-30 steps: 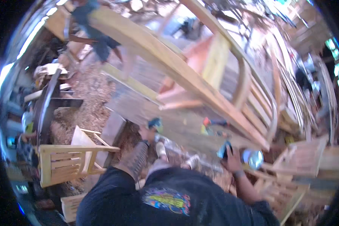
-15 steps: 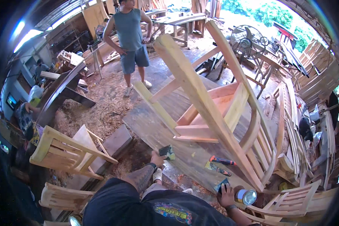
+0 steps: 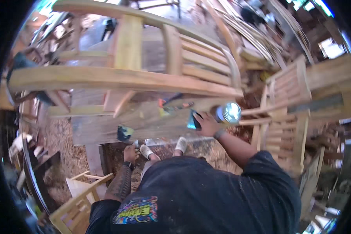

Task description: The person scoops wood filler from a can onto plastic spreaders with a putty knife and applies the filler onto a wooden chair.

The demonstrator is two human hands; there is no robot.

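My right hand (image 3: 207, 125) grips a teal-and-black scraper (image 3: 192, 121) on the brown tabletop (image 3: 93, 130), beside an open metal can (image 3: 228, 113). My left hand (image 3: 131, 154) is curled near the front edge; what it holds, if anything, is unclear. Just above it lies a dark, paint-smeared scraper (image 3: 124, 133). Beyond my right hand are an orange-and-dark tool (image 3: 171, 99) and a smeared putty knife (image 3: 175, 109). A pale wooden chair frame (image 3: 128, 78) lies across the tabletop.
Slatted wooden chairs stand at my right (image 3: 284, 136) and lower left (image 3: 76, 206). Long strips of timber (image 3: 257, 35) lie at the back right. Wood shavings (image 3: 66, 144) cover the ground. My feet (image 3: 180, 145) are below the table edge.
The view has swung round; the standing co-worker no longer shows clearly. My left hand is now lower, apart from the scraper's blade. My right hand remains on its scraper beside the can.
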